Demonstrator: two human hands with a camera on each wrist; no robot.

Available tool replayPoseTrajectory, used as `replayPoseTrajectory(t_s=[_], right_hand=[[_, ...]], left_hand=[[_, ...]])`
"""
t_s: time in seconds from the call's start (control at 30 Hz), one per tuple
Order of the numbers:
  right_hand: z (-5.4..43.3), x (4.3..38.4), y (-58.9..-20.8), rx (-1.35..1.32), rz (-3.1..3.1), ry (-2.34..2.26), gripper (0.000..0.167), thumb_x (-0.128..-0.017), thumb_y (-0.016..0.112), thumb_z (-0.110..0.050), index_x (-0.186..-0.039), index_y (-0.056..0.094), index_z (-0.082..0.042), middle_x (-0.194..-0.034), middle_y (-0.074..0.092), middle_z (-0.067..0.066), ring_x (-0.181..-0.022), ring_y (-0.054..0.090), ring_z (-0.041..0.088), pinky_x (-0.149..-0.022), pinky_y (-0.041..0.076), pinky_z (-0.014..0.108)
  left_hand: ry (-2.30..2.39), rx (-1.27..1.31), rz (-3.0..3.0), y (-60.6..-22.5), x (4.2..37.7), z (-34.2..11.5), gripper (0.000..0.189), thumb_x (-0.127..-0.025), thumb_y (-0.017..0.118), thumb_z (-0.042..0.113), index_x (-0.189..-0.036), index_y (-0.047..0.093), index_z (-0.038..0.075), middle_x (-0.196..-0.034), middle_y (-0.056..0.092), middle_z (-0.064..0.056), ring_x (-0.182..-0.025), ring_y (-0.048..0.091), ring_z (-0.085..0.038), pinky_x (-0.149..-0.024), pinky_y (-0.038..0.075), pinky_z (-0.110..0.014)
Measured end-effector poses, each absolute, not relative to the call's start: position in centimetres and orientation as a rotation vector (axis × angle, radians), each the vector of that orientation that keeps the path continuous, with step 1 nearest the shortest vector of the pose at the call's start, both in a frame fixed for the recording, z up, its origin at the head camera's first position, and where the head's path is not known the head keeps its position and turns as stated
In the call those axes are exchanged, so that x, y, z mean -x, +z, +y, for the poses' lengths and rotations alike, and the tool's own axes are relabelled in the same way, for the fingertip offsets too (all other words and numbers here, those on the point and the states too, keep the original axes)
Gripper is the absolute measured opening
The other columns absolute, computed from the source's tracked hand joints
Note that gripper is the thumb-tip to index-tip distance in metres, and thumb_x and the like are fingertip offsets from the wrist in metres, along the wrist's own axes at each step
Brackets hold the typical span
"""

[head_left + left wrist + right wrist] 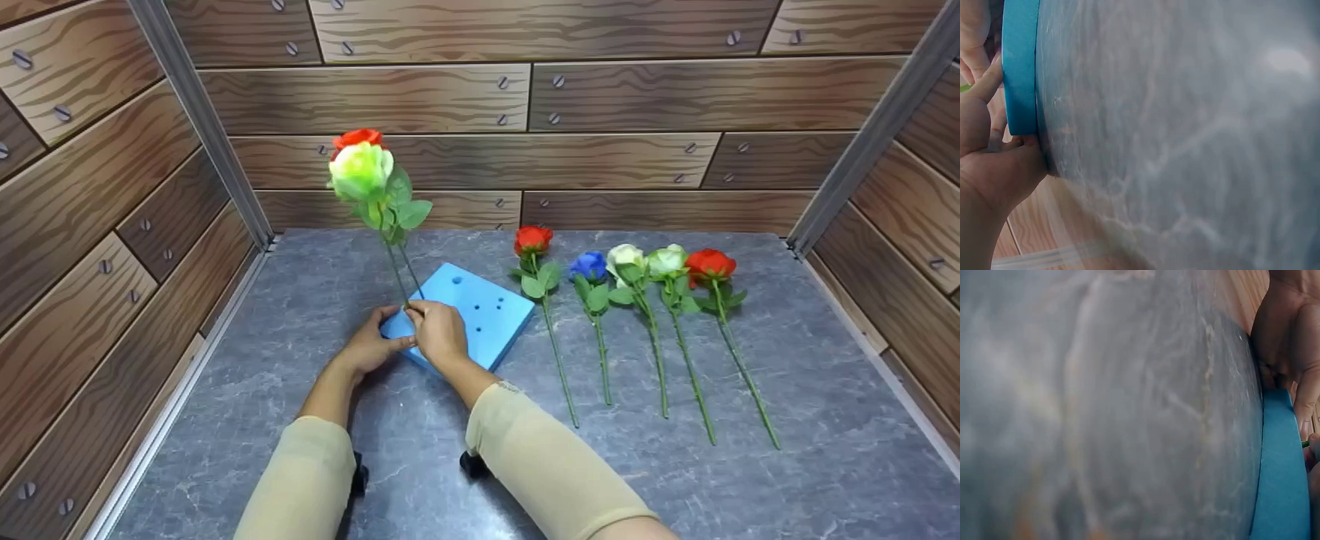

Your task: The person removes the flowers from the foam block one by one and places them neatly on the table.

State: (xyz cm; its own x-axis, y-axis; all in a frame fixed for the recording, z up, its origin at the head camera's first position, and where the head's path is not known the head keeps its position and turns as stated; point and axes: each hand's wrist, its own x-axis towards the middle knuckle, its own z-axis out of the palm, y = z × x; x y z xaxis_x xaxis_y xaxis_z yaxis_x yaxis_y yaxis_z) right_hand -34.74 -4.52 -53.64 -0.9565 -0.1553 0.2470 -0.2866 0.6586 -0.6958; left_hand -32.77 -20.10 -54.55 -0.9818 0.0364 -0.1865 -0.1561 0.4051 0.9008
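The blue block [502, 315], a flat slab with small holes in its top, lies left of centre on the table. My left hand [369, 345] grips its left corner, thumb on top and other fingers at the edge, as the left wrist view also shows. Above that corner my right hand [439, 330] pinches the lower stem of a white-green artificial rose [361, 171], which leans left. Behind this bloom shows a red rose [358, 136]; its stem comes down to the block behind my right hand. The stems' lower ends are hidden by my fingers.
Right of the block lie several loose roses: a red rose [533, 241], a blue rose [588, 266], a white rose [625, 262], a pale green-white rose [667, 261] and another red rose [711, 266]. Wood-patterned walls [420, 97] enclose the grey marbled table [825, 405] at back and sides.
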Motion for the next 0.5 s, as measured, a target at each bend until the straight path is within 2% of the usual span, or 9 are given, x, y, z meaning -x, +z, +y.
replayPoseTrajectory(t_s=[0.17, 0.37, 0.5], right_hand=[[-4.56, 34.59, -53.73, -0.393, -2.687, 1.170, 0.029, -0.109, 0.065, -0.032, -0.128, 0.082, -0.019, -0.121, 0.084, -0.002, -0.098, 0.081, 0.016, -0.081, 0.065, 0.030], [-4.58, 34.64, -53.76, -0.392, -2.697, 1.164, 0.028, -0.109, 0.065, -0.031, -0.128, 0.082, -0.018, -0.119, 0.084, -0.002, -0.097, 0.081, 0.015, -0.078, 0.065, 0.030], [-4.53, 34.82, -53.64, -0.381, -2.685, 1.163, 0.028, -0.109, 0.066, -0.030, -0.127, 0.082, -0.018, -0.119, 0.084, -0.002, -0.099, 0.081, 0.016, -0.081, 0.065, 0.031]], left_hand=[[1.626, 0.112, 2.481, -54.60, 32.70, -20.20, 0.085, -0.098, 0.082, 0.026, -0.166, 0.036, 0.009, -0.176, 0.031, -0.021, -0.164, 0.032, -0.042, -0.135, 0.028, -0.056], [1.614, 0.102, 2.496, -54.46, 32.56, -20.10, 0.084, -0.098, 0.082, 0.025, -0.166, 0.036, 0.007, -0.176, 0.031, -0.023, -0.164, 0.032, -0.043, -0.134, 0.029, -0.057], [1.608, 0.103, 2.506, -54.29, 32.58, -19.92, 0.084, -0.098, 0.082, 0.025, -0.166, 0.037, 0.008, -0.176, 0.032, -0.023, -0.164, 0.032, -0.043, -0.134, 0.029, -0.057]])
